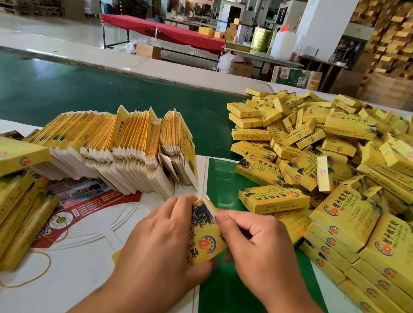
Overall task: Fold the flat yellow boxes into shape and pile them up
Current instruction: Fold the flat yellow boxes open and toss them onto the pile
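Yellow box (206, 239) at lower centre is held mid-fold, left hand (169, 235) wrapped round its body and right hand (252, 247) pinching the end flap (210, 206); tucking that flap appears next, then adding it to the pile (347, 181) at right.

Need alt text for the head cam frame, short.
Both hands, left hand and right hand, hold one yellow box, pinching its end flap. Flat boxes stand behind; a pile of folded boxes lies right.
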Demonstrator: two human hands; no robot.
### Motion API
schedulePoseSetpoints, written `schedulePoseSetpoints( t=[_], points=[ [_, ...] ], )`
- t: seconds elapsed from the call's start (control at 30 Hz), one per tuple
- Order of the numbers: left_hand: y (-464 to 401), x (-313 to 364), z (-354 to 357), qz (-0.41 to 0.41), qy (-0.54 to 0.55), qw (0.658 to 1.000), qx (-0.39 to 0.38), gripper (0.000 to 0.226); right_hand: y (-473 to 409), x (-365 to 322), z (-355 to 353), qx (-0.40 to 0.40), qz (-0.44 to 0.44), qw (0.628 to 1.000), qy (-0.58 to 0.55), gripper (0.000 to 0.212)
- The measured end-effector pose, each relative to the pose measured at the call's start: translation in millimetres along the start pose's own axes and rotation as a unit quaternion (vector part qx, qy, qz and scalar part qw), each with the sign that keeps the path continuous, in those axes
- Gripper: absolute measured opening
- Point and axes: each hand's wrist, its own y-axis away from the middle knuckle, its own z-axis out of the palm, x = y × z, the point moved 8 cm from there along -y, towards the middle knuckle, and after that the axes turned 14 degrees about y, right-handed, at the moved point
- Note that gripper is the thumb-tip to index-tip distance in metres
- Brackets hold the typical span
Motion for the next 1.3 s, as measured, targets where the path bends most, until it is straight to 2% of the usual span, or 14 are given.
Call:
schedulePoseSetpoints(
  t=[0.1,0.2,0.3,0.37,0.5,0.6,0.67,0.73,0.8,0.93,1.03,1.1,1.17,1.3],
  points=[
    [0,-1,-3,0.001,0.0,1.0,0.015,0.075,2,-12,-3,-0.008,-0.052,0.998,0.025,0.031],
    [0,0,-6,0.012,0.0,0.999,0.033,0.073,6,-26,-3,-0.002,-0.111,0.988,0.109,0.042],
    [0,-1,-6,0.017,0.004,0.999,0.038,0.065,9,-34,2,-0.003,-0.131,0.975,0.178,0.047],
    [0,-4,-6,0.008,0.012,0.999,0.032,0.065,10,-33,7,-0.012,-0.128,0.977,0.171,0.047],
    [-1,-4,-1,-0.009,0.069,0.997,-0.022,0.091,2,-2,4,-0.003,-0.015,1.0,0.011,0.034],
    [-3,-7,-5,-0.01,0.181,0.978,-0.102,0.1,-8,33,-8,0.034,0.1,0.992,-0.068,0.017],
    [-5,0,-17,0.023,0.309,0.94,-0.14,0.094,-9,58,-9,0.03,0.204,0.961,-0.183,0.022],
    [-4,13,-32,0.094,0.388,0.902,-0.163,0.089,-6,69,-1,-0.02,0.281,0.912,-0.296,0.022],
    [-2,19,-37,0.136,0.379,0.904,-0.146,0.081,-2,65,10,-0.089,0.306,0.893,-0.319,0.024],
    [-5,22,-36,0.169,0.335,0.925,-0.062,0.041,8,46,34,-0.191,0.282,0.895,-0.287,0.021],
    [-9,9,-29,0.128,0.35,0.926,-0.063,0.023,10,40,40,-0.228,0.235,0.922,-0.209,0.031],
    [-13,-6,-24,0.065,0.364,0.927,-0.067,0.02,4,46,29,-0.177,0.217,0.952,-0.124,0.039],
    [-16,-18,-17,0.012,0.362,0.93,-0.066,0.025,-4,45,10,-0.091,0.171,0.978,-0.07,0.035],
    [-17,-28,-10,-0.019,0.329,0.942,-0.06,0.027,-7,26,-17,0.018,0.029,0.987,-0.158,0.016]
  ],
)
